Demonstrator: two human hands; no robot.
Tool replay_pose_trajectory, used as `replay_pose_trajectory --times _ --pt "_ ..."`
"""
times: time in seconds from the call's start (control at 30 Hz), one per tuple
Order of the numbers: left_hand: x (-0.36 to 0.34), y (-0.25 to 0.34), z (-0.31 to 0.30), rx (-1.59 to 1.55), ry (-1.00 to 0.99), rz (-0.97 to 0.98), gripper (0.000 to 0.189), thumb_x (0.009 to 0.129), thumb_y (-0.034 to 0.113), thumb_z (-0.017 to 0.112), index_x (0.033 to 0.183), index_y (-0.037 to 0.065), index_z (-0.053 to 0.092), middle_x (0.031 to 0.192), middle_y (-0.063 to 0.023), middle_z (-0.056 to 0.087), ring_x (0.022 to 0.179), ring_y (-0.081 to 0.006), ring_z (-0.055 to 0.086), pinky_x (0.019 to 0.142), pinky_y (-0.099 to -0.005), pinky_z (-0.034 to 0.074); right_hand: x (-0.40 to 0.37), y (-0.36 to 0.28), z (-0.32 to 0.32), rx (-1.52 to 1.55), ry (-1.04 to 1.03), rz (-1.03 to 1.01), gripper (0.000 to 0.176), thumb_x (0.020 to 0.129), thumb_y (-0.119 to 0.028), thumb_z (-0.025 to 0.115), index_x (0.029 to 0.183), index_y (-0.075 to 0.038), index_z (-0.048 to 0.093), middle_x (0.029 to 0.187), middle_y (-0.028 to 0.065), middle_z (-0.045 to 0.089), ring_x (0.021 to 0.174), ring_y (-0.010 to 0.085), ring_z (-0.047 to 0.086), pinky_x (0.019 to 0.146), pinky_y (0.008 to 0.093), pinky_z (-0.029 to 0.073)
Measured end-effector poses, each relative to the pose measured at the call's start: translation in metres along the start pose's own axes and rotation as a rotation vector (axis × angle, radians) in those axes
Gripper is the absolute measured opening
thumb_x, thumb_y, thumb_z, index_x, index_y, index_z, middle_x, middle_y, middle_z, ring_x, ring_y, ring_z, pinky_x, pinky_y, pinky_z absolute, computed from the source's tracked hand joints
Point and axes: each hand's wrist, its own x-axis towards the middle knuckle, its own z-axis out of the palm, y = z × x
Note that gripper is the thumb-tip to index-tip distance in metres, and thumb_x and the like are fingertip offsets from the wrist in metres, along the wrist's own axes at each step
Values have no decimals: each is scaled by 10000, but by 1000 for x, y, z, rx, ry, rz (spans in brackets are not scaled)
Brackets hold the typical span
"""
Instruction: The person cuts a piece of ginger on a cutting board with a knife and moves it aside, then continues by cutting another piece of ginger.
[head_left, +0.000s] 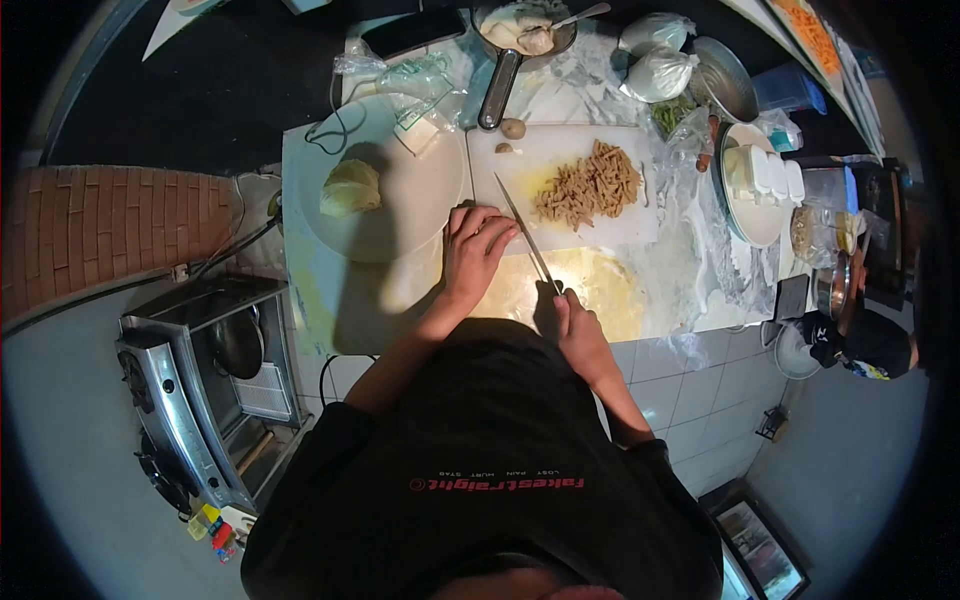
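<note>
In my right hand [580,335] is a long-bladed kitchen knife [525,230], gripped by its dark handle. Its blade slants up and left across the white cutting board [500,215]. My left hand [478,255] rests at the board's lower left, its fingers bent and close beside the blade. Whatever lies under those fingers is hidden. A heap of thin brown strips [595,187] covers the right half of the board. Near the board's top edge lie a small round brown piece [513,128] and a smaller bit [503,148].
Left of the board, a large pale round plate [410,215] holds a cabbage piece [350,188] and a white block [420,135]. Behind stands a small pan [527,50] with a spoon. White containers [765,175] sit on a plate at right. A gas stove [170,400] is at lower left.
</note>
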Motion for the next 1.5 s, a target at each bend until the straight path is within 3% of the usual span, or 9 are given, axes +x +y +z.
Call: replay_pose_trajectory --times 0.1,0.27,0.47,0.6,0.67,0.77,1.1,1.5 --pt "0 -1 1 -5 10 7 98 824 166 758 906 111 754 973 4 652 945 -235 549 829 -378 445 3 -4 0 -32 -8 2 332 1079 -298 392 1049 14 500 752 318 634 746 537 608 638 586 489" --pt "0 -4 1 -14 3 -8 101 824 168 758 904 105 752 975 -6 652 944 -236 557 826 -381 448 9 -14 4 -174 -30 100 347 1073 -326 389 1166 -3 474 762 313 650 737 527 634 633 593 502" --pt "0 -2 0 -8 -4 -23 128 831 114 746 943 80 693 990 -49 627 964 -272 553 849 -391 443 14 -19 9 -270 -32 138 352 1069 -338 399 1191 -16 468 752 289 663 710 508 647 621 587 507" --pt "-1 1 0 23 -11 -31 127 844 126 741 951 87 685 1000 -53 608 976 -274 552 862 -394 438 13 0 5 -195 47 23 339 1067 -321 420 1149 0 496 744 296 652 700 516 630 619 580 500" --pt "0 2 0 33 -6 -18 121 849 133 739 951 88 691 1003 -56 602 987 -273 549 867 -395 435 11 4 -1 -6 18 -29 328 1068 -298 435 1100 16 522 756 314 637 708 523 611 620 573 487" --pt "-2 1 1 40 6 -18 117 862 163 726 966 119 691 1014 -22 611 971 -253 553 857 -393 435 3 -3 -7 81 16 -1 322 1070 -285 432 1076 21 532 787 330 628 736 527 603 624 572 476" --pt "-3 -2 4 21 40 -23 106 851 177 741 937 124 708 988 -16 619 964 -251 559 827 -391 443 6 -3 -1 49 44 -30 334 1076 -295 416 1072 17 534 820 331 636 763 532 604 631 573 479" --pt "-1 -1 2 16 38 -25 85 855 182 735 920 130 718 964 -5 614 942 -250 552 815 -386 443 5 -8 -4 80 15 22 352 1078 -307 413 1071 17 549 749 329 612 744 522 606 612 569 459"
